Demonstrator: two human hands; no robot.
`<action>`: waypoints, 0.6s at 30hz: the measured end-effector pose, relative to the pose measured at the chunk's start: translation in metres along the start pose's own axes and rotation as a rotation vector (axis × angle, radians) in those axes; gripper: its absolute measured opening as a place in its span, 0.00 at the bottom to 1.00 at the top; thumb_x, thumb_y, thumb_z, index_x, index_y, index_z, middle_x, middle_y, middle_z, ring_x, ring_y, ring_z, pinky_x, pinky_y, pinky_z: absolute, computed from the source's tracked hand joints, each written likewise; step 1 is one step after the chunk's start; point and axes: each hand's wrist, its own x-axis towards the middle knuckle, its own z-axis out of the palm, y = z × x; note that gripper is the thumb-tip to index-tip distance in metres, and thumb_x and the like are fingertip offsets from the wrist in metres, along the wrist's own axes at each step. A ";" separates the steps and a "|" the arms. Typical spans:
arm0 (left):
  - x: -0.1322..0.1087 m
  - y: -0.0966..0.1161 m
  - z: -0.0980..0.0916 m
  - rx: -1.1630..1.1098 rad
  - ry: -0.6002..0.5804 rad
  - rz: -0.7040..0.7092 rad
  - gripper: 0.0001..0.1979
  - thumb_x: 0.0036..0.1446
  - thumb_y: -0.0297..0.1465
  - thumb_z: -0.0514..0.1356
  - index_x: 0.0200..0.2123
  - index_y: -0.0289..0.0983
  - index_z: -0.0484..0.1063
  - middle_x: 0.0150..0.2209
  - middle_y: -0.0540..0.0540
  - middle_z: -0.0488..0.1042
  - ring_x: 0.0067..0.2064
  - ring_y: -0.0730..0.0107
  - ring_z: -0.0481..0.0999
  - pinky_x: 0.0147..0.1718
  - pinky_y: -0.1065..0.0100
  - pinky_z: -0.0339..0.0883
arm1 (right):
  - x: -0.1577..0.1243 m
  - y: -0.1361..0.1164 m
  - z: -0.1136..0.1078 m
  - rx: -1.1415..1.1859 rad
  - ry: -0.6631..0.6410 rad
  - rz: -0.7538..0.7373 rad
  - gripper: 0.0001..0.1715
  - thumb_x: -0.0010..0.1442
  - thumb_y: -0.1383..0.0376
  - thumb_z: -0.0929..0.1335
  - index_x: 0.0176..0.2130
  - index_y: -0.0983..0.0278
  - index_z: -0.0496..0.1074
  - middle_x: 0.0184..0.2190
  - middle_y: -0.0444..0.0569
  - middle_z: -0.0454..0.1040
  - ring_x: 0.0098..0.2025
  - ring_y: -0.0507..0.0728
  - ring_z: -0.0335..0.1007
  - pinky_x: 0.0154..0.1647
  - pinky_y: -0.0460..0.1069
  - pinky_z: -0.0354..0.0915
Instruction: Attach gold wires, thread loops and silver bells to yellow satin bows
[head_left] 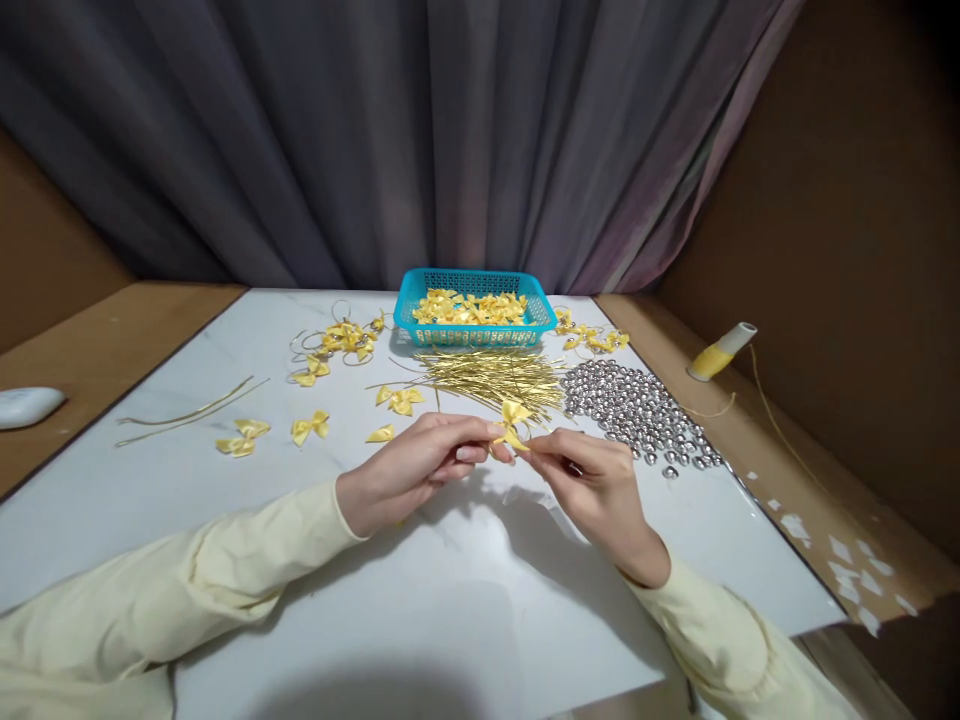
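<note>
Between my two hands, above the white board, is a yellow ribbon bow (514, 415). My left hand (431, 455) pinches its left side between thumb and fingers. From the right, my right hand (592, 475) grips the bow's lower tail with closed fingertips. Whether a wire or bell is also in the fingers is too small to tell. Just beyond the hands lies a pile of gold wire ties (491, 378). Loose yellow bows, one of them a bow (310, 427) at the left, lie near my left hand. Many small silver bells (637, 405) spread beyond my right hand.
A blue basket (474, 336) of yellow bows stands at the back. Bows with wire loops (345, 340) lie left of it, more bows (596, 335) right. Two gold wires (187, 410) lie far left. A yellow thread spool (720, 352) and paper scraps (844, 570) are at the right.
</note>
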 end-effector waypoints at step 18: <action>0.002 0.006 -0.008 0.216 -0.132 0.045 0.15 0.55 0.35 0.56 0.25 0.32 0.77 0.16 0.56 0.50 0.17 0.84 0.44 0.13 0.79 0.39 | 0.002 -0.002 -0.002 -0.006 -0.014 -0.035 0.06 0.56 0.71 0.66 0.28 0.65 0.71 0.20 0.44 0.70 0.20 0.49 0.61 0.21 0.43 0.57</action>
